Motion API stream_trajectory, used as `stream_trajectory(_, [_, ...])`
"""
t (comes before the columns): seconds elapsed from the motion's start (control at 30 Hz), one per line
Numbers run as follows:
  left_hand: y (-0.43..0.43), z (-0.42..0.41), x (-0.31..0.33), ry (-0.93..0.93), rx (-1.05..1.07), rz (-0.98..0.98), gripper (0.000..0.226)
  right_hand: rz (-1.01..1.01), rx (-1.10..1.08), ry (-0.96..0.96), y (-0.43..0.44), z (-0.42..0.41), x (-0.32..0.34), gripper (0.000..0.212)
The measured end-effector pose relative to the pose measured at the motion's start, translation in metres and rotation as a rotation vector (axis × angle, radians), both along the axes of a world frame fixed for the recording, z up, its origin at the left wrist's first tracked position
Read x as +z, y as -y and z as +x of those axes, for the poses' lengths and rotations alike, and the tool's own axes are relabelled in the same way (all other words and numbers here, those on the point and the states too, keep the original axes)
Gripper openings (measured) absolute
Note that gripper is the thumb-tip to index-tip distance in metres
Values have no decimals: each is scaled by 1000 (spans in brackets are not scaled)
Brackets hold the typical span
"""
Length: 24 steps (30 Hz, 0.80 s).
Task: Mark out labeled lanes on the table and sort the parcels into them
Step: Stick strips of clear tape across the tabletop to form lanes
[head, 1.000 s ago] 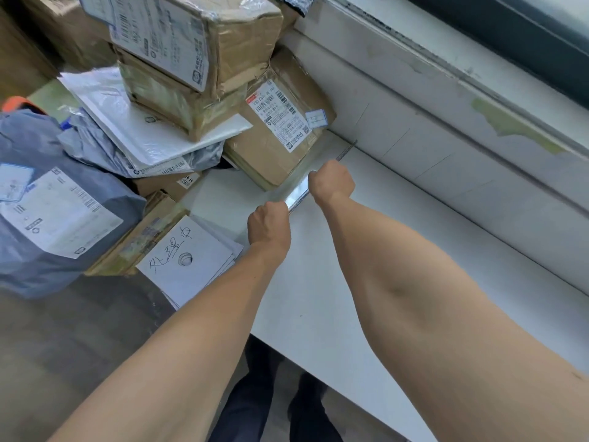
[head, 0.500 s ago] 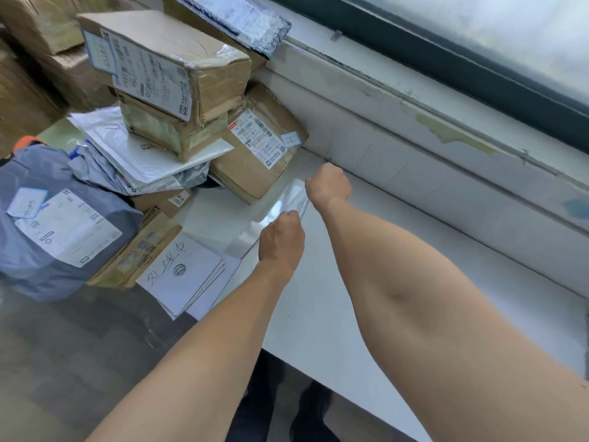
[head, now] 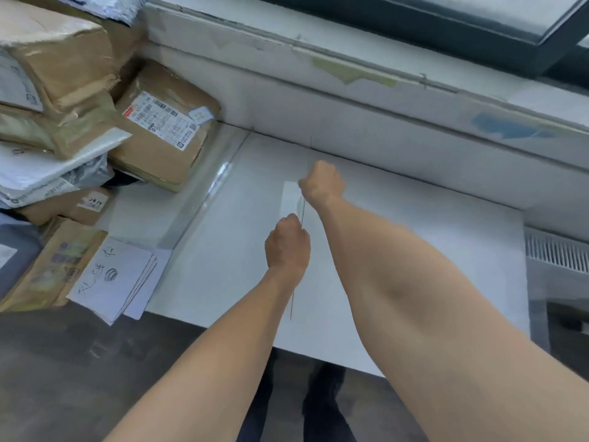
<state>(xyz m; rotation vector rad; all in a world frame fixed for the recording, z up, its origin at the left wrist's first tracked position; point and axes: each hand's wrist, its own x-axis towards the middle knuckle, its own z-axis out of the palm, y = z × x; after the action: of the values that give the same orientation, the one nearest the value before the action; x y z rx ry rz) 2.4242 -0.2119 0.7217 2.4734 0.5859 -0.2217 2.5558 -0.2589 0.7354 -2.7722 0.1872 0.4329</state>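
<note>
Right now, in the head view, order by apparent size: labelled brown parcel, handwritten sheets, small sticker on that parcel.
1. labelled brown parcel
2. handwritten sheets (nearer the camera, so unsure)
3. small sticker

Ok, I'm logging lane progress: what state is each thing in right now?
Left hand: grips the loose tape strip.
Right hand: grips the same strip, farther out.
Loose tape strip: taut between both hands over the table.
Laid tape line: flat on the table, beside the parcels.
Parcels: piled at left, unsorted.
</note>
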Motion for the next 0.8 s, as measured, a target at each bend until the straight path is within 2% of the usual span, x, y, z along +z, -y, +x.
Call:
stream_trajectory(0.07, [27, -3, -2, -12, -21, -14, 12, -14, -8, -6, 30, -6, -1, 27])
stream_trajectory(0.2, [92, -8, -2, -41, -66, -10, 11, -9, -31, -15, 96, -14, -4, 33])
stream_trajectory(0.43, [209, -19, -7, -107, -115, -45, 6, -1, -97, -53, 215, -31, -13, 32])
stream_trajectory(0.57, [265, -23, -14, -115, -125, -76, 10, -3, -146, -55, 273, -38, -25, 33])
stream_trajectory(0.8, [314, -18, -23, -111, -125, -110, 13, 30, -219, -12, 329, -40, -37, 36])
